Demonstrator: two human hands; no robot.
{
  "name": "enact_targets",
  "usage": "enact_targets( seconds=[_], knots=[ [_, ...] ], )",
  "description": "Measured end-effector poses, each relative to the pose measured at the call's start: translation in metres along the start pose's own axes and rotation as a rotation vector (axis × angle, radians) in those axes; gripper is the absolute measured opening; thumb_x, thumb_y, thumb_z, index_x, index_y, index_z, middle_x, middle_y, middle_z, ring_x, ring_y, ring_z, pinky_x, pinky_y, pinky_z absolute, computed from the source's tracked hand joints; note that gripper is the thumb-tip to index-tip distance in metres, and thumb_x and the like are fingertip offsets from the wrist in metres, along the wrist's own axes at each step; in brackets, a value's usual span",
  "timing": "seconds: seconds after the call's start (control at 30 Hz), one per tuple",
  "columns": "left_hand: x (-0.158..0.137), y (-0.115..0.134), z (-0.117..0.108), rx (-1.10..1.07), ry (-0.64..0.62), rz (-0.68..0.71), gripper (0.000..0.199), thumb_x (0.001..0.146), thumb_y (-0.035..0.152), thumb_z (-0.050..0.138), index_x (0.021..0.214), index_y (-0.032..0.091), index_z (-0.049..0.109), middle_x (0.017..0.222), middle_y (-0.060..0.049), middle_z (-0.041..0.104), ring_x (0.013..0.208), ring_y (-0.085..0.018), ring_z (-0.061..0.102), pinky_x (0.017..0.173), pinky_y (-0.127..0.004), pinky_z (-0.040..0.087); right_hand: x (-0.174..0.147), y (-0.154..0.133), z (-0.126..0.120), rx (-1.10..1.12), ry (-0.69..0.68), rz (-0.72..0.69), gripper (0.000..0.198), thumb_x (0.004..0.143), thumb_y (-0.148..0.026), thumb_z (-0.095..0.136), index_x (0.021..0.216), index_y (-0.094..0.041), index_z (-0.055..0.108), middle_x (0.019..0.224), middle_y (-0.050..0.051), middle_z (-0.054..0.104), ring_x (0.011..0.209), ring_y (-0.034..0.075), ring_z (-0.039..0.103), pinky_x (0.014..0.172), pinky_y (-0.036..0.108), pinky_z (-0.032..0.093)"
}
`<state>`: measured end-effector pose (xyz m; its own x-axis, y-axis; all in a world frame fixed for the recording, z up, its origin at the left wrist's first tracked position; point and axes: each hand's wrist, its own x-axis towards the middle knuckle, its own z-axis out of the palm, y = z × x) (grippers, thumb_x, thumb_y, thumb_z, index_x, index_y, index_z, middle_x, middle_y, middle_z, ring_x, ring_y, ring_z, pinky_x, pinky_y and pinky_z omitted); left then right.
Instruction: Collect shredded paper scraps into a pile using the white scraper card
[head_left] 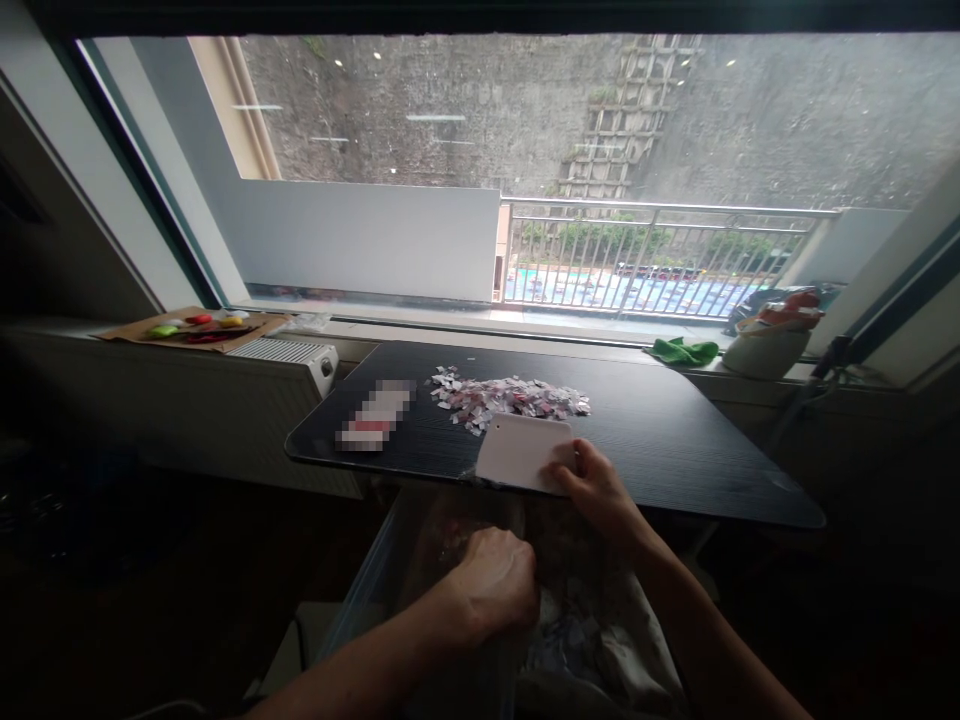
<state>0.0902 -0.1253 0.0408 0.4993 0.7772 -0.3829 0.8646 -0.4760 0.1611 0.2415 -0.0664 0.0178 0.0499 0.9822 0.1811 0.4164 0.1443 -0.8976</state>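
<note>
My right hand (pixel 592 485) grips the right edge of a white flat rectangular panel (pixel 521 450) with rounded corners and a small dark dot near one corner. The panel rests at the near edge of the black table (pixel 660 440). Just behind it lies a heap of small paper scraps (pixel 517 397), mostly white with some pinkish ones. Below the table edge, my left hand (pixel 495 580) is closed in a fist on a clear plastic bag (pixel 382 570); its fingertips are hidden. More pale scraps (pixel 570 640) show dimly inside the bag, between my forearms.
A blurred-out flat item (pixel 379 415) lies on the table's left side. Behind are a radiator (pixel 300 360) and a brown board (pixel 127 328) with colourful items. On the right sill sit a green cloth (pixel 684 351) and a pale container (pixel 765 348) under the window.
</note>
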Motion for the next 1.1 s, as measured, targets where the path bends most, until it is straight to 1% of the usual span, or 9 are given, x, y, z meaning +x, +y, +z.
enact_targets(
  seconds=[0.1,0.27,0.4,0.53,0.67,0.8,0.9,0.97,1.1],
  knots=[
    [0.0,0.0,0.0,-0.01,-0.001,0.003,0.031,0.067,0.018,0.048,0.087,0.007,0.069,0.083,-0.021,0.067,0.083,-0.033,0.064,0.072,-0.039,0.05,-0.004,0.001,-0.004,0.046,-0.029,-0.009,0.015,0.067,-0.029,0.055,0.076,-0.019,0.049,0.07,-0.001,0.058,0.062,0.014,0.053,0.054,0.025,0.042],
    [-0.001,0.001,-0.002,-0.007,0.004,-0.008,0.032,0.07,0.019,0.047,0.089,0.007,0.069,0.085,-0.021,0.067,0.085,-0.033,0.063,0.074,-0.04,0.05,-0.009,0.003,-0.018,-0.012,0.072,0.025,0.018,0.066,-0.03,0.057,0.079,-0.019,0.052,0.072,0.001,0.06,0.066,0.016,0.056,0.059,0.027,0.044],
    [-0.001,0.003,-0.003,-0.014,-0.009,-0.038,0.032,0.07,0.019,0.048,0.092,0.007,0.068,0.089,-0.021,0.067,0.087,-0.032,0.063,0.076,-0.039,0.05,-0.015,0.0,-0.014,-0.022,0.01,0.006,0.014,0.067,-0.029,0.055,0.076,-0.019,0.051,0.07,0.0,0.059,0.064,0.015,0.055,0.057,0.026,0.044],
    [-0.001,0.002,-0.001,-0.022,0.009,-0.035,0.033,0.07,0.019,0.048,0.092,0.006,0.068,0.089,-0.022,0.066,0.087,-0.033,0.062,0.078,-0.04,0.049,-0.016,-0.002,-0.011,0.011,0.044,-0.013,0.019,0.069,-0.029,0.055,0.085,-0.019,0.053,0.076,0.002,0.061,0.07,0.016,0.058,0.061,0.027,0.046],
    [-0.001,0.0,0.001,-0.019,0.0,-0.026,0.032,0.07,0.02,0.047,0.09,0.007,0.069,0.089,-0.021,0.067,0.086,-0.031,0.063,0.077,-0.039,0.049,-0.009,0.005,-0.034,0.106,-0.023,0.036,0.025,0.067,-0.032,0.059,0.087,-0.018,0.053,0.074,0.003,0.064,0.066,0.017,0.061,0.059,0.028,0.048],
    [-0.003,0.0,-0.001,0.0,0.014,-0.018,0.032,0.071,0.02,0.044,0.087,0.008,0.069,0.086,-0.02,0.068,0.084,-0.03,0.064,0.075,-0.038,0.05,0.01,0.021,-0.075,0.088,0.291,0.059,0.031,0.064,-0.035,0.064,0.089,-0.018,0.055,0.079,0.004,0.066,0.071,0.019,0.062,0.066,0.032,0.049],
    [-0.005,-0.001,-0.001,0.004,0.038,-0.024,0.033,0.072,0.021,0.042,0.085,0.009,0.069,0.084,-0.019,0.068,0.083,-0.029,0.064,0.073,-0.037,0.05,0.028,0.034,-0.091,0.054,0.369,0.088,0.031,0.061,-0.033,0.065,0.086,-0.017,0.056,0.08,0.005,0.065,0.073,0.019,0.062,0.069,0.034,0.049],
    [-0.005,-0.002,-0.001,0.005,0.042,-0.023,0.033,0.072,0.021,0.041,0.083,0.01,0.069,0.083,-0.018,0.068,0.081,-0.028,0.065,0.072,-0.036,0.051,0.039,0.04,-0.09,0.088,0.351,0.109,0.031,0.058,-0.031,0.066,0.084,-0.017,0.056,0.079,0.004,0.065,0.072,0.019,0.062,0.069,0.034,0.049],
    [-0.005,-0.003,-0.001,0.017,0.042,-0.034,0.032,0.071,0.023,0.041,0.082,0.012,0.069,0.082,-0.015,0.069,0.08,-0.027,0.065,0.072,-0.034,0.051,0.05,0.043,-0.078,0.117,0.199,0.113,0.029,0.059,-0.03,0.065,0.083,-0.017,0.055,0.077,0.003,0.065,0.067,0.017,0.062,0.063,0.029,0.049]
  ],
)
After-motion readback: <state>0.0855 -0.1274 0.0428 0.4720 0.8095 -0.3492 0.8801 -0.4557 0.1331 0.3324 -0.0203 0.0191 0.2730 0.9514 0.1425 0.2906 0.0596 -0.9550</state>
